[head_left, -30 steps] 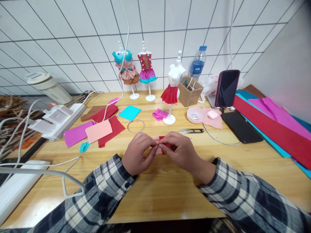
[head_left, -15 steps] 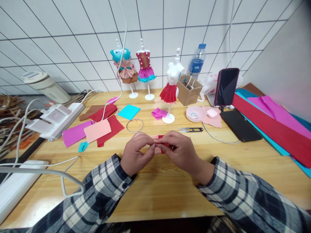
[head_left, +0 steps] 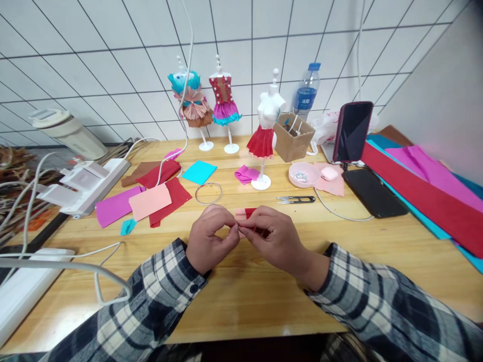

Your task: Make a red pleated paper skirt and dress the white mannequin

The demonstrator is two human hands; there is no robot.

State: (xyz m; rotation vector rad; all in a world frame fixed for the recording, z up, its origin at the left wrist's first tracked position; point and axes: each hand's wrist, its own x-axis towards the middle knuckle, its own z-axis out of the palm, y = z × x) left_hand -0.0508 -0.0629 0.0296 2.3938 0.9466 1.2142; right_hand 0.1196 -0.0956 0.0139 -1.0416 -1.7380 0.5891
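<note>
A small piece of pink and red crepe paper (head_left: 248, 213) lies between my hands, partly hidden by them. My left hand (head_left: 210, 232) is closed in a thumb-and-finger pinch at its left edge. My right hand (head_left: 277, 237) pinches at the same spot, its fingers curled over the paper, and the fingertips of both hands meet. Just beyond them stands a white mini dress form (head_left: 268, 108) with a red pleated skirt. Black-handled thread snips (head_left: 296, 200) lie past my right hand, and a thin metal ring (head_left: 208, 193) lies past my left.
Crepe scraps (head_left: 150, 202) lie left, by a power strip (head_left: 98, 183) and loose cables. Two dressed forms (head_left: 225, 103) stand at the back. A pink dish (head_left: 304, 175) of beads, cardboard box (head_left: 295, 138), phones (head_left: 374, 192) and long crepe strips (head_left: 422, 198) are right.
The fingertips have shifted slightly on the paper, and more of its pink and red far edge shows. The whole view has moved a little; the things on the table stay put.
</note>
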